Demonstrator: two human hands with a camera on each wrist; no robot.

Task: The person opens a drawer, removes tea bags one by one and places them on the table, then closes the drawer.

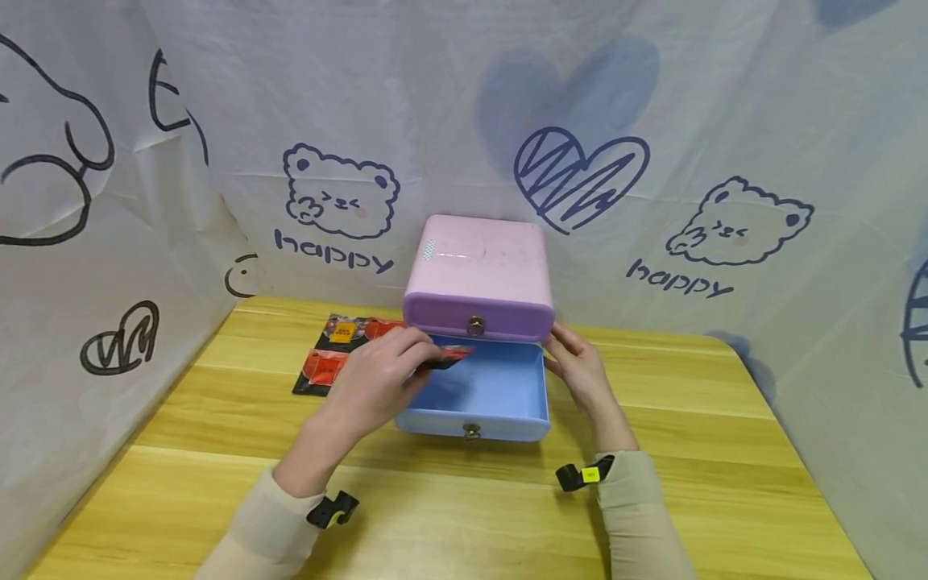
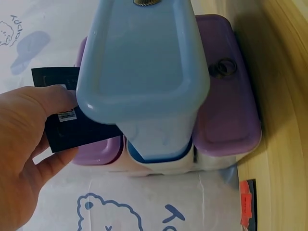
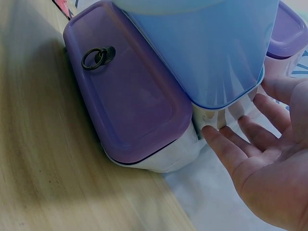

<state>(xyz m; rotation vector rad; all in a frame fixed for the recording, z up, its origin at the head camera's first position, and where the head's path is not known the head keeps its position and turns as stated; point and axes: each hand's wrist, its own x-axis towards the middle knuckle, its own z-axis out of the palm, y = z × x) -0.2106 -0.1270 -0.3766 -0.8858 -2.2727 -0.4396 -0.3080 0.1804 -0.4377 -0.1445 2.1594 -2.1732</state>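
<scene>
A small drawer cabinet [image 1: 482, 250] with a pink top stands against the back cloth. Its blue drawer [image 1: 471, 424] is pulled out, below a purple drawer [image 1: 442, 314] that is closed. Over the blue drawer's left side, my left hand [image 1: 380, 374] pinches a flat packet [image 1: 453, 354], red and black in the head view. The left wrist view shows that packet's black face [image 2: 82, 127] with a white barcode label. My right hand [image 3: 269, 154] rests against the cabinet's right side with its fingers extended; the head view partly hides the fingertips.
Several red and black packets [image 1: 324, 368] lie on the wooden table [image 1: 464, 515] left of the cabinet. Another purple drawer [image 3: 130, 96] with a ring pull sits below the blue one, close to the tabletop. Printed white cloth [image 1: 464, 105] hangs behind and at both sides.
</scene>
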